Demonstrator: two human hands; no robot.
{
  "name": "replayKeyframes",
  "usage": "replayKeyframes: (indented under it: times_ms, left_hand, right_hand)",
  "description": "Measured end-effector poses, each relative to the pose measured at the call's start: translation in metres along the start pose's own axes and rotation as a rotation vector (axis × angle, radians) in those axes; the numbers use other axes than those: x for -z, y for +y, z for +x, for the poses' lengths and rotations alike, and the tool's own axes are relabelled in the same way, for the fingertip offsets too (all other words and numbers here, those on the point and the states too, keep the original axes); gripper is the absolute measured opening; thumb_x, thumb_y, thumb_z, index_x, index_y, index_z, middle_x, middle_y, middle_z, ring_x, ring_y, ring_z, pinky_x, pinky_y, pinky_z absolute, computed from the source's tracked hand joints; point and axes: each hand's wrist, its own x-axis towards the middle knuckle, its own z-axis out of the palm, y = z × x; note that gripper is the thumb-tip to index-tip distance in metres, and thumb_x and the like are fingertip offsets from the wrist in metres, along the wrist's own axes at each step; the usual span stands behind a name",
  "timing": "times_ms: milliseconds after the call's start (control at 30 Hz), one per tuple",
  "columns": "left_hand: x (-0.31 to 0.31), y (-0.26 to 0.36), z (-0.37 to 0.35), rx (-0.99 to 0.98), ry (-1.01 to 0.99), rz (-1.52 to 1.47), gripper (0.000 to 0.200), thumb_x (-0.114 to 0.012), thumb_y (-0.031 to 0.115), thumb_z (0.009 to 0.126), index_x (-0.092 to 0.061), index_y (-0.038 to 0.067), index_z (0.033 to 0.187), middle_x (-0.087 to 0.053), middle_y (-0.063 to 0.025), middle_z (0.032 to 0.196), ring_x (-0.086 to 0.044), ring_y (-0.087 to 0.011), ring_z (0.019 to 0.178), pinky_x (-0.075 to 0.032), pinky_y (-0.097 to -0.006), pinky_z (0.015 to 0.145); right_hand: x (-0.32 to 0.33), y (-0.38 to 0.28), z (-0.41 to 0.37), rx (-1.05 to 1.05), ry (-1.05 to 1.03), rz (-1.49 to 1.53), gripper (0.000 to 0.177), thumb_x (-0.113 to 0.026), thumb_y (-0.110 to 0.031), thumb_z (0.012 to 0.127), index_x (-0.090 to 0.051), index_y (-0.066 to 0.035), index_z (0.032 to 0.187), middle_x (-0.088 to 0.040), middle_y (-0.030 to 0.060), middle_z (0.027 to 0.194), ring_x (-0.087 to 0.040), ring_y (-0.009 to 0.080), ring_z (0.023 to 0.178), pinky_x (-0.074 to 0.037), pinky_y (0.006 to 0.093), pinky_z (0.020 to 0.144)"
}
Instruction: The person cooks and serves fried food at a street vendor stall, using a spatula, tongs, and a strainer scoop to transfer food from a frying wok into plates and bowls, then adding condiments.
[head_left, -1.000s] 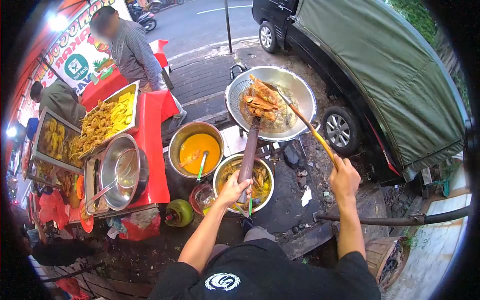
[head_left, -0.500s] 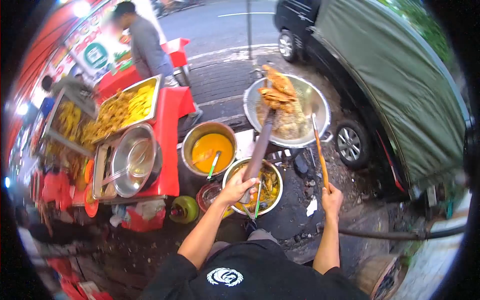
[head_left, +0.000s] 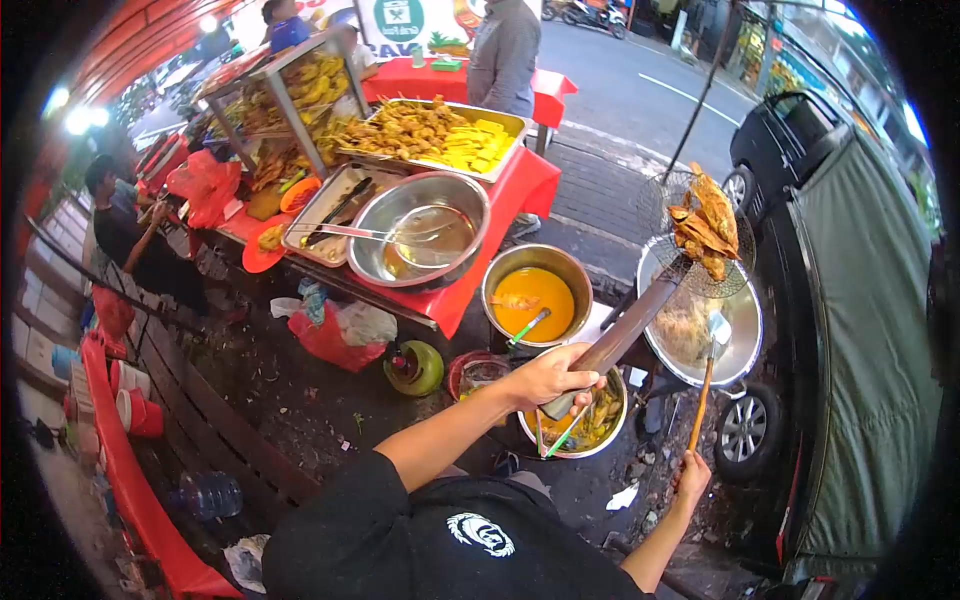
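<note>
My left hand (head_left: 552, 382) is closed around the thick dark handle of a wire skimmer (head_left: 652, 212). Golden-brown fried pieces (head_left: 712, 228) lie on its mesh, held up over the far rim of a wide metal wok (head_left: 752, 345) with bubbling oil. In my right hand (head_left: 691, 480) is the wooden handle of a metal spatula (head_left: 702, 395), its blade at the wok's right inner side. Below the skimmer handle stands a metal bowl (head_left: 603, 425) of pieces in yellow sauce, partly hidden by my left hand. Behind it sits a pot (head_left: 490, 290) of orange liquid.
To the left, a red-covered table (head_left: 540, 185) carries a large steel basin (head_left: 478, 230) and a tray (head_left: 515, 125) of fried food. A green gas cylinder (head_left: 415, 368) stands on the ground. A covered vehicle (head_left: 860, 350) flanks the wok. A person (head_left: 500, 60) stands beyond the table.
The view has swung left, so the stall and pots appear farther right. The loaded skimmer has moved outward past the wok's far rim. The spatula's blade now shows plainly inside the wok.
</note>
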Motion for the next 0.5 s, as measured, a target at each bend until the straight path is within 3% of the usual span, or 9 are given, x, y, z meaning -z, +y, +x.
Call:
replayKeyframes:
  times_ms: [133, 367, 500]
  left_hand:
    - [0.007, 0.037, -0.072, -0.054, 0.027, 0.039, 0.039, -0.060, 0.017, 0.094, -0.041, 0.005, 0.125, -0.052, -0.0013, 0.094, -0.052, -0.0062, 0.067, -0.048, -0.0222, 0.055]
    - [0.001, 0.080, -0.215, -0.129, 0.303, 0.059, 0.040, -0.056, 0.013, 0.095, -0.038, 0.005, 0.130, -0.053, -0.0026, 0.096, -0.052, -0.0076, 0.067, -0.051, -0.0262, 0.055]
    - [0.016, 0.073, -0.273, -0.172, 0.397, 0.068, 0.052, -0.056, 0.013, 0.094, -0.031, 0.006, 0.140, -0.051, -0.0035, 0.097, -0.050, -0.0071, 0.065, -0.050, -0.0228, 0.053]
  right_hand:
    - [-0.020, -0.003, 0.003, -0.071, 0.049, -0.001, 0.020, -0.059, -0.025, 0.092, -0.059, -0.006, 0.084, -0.050, 0.0008, 0.059, -0.039, 0.0090, 0.038, -0.028, 0.0251, 0.033]
    - [-0.068, -0.008, -0.009, -0.018, 0.070, -0.038, 0.030, -0.060, -0.030, 0.091, -0.057, -0.007, 0.072, -0.047, 0.0008, 0.056, -0.037, 0.0103, 0.036, -0.027, 0.0259, 0.032]
    - [-0.091, -0.008, -0.022, -0.023, 0.002, 0.025, 0.022, -0.062, -0.029, 0.089, -0.058, -0.010, 0.078, -0.050, -0.0005, 0.060, -0.040, 0.0093, 0.039, -0.027, 0.0241, 0.033]
